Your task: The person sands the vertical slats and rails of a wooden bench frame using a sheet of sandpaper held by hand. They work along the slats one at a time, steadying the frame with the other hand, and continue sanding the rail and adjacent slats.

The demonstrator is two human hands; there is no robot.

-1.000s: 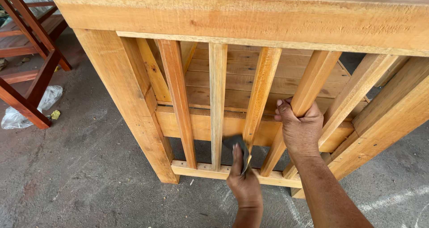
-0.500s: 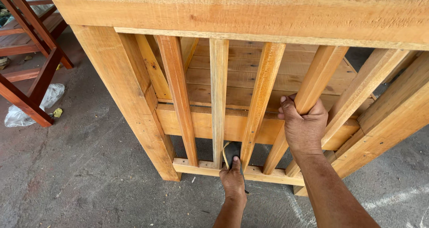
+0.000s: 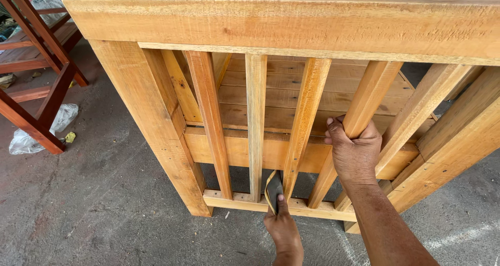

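- Grip: our right hand (image 3: 354,154) clenched around a slanted slat (image 3: 364,107) of the wooden frame (image 3: 291,21).
- Our left hand (image 3: 283,229) pinched folded sandpaper (image 3: 273,189) against the neighbouring slat (image 3: 304,120), near the bottom rail (image 3: 234,199).

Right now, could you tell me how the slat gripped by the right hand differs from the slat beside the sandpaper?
The gripped slat has the right hand wrapped around it at mid-height; the slat beside the sandpaper is not gripped, and the left hand presses the folded sandpaper near its foot. In this view the gripped slat leans further than the other. Both are pale bare wood, running from the top rail to the bottom rail.
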